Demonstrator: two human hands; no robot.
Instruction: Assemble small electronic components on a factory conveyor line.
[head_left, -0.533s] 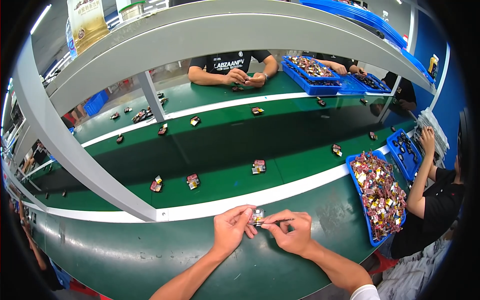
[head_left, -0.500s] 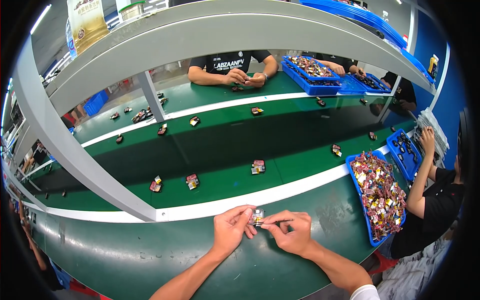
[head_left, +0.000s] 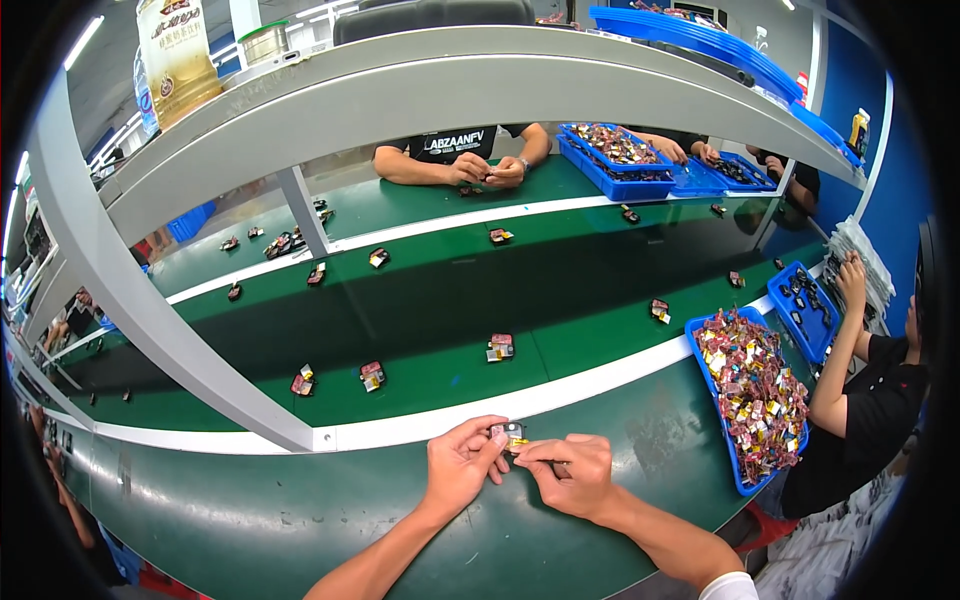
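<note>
Over the near green worktop, my left hand [head_left: 462,468] is closed around the edge of a small black electronic device [head_left: 515,431], which has a reddish part and a yellow piece on it. Thumb and fingers hold it tilted up. My right hand [head_left: 572,474] is closed in a pinch at the device's lower right edge, its fingertips touching or almost touching the yellow piece. What lies between those fingertips is too small to make out.
To the right, a blue tray [head_left: 744,488] is heaped with small circuit boards with wires. Similar devices [head_left: 500,347] lie spaced along the green conveyor belt [head_left: 585,345] ahead. A grey shelf post [head_left: 185,335] stands at left; co-workers sit across and at right.
The slim dark tool seen in my right hand no longer shows. My right fingertips have drawn in to the device's lower edge. Devices on the belt have shifted slightly left in view.
</note>
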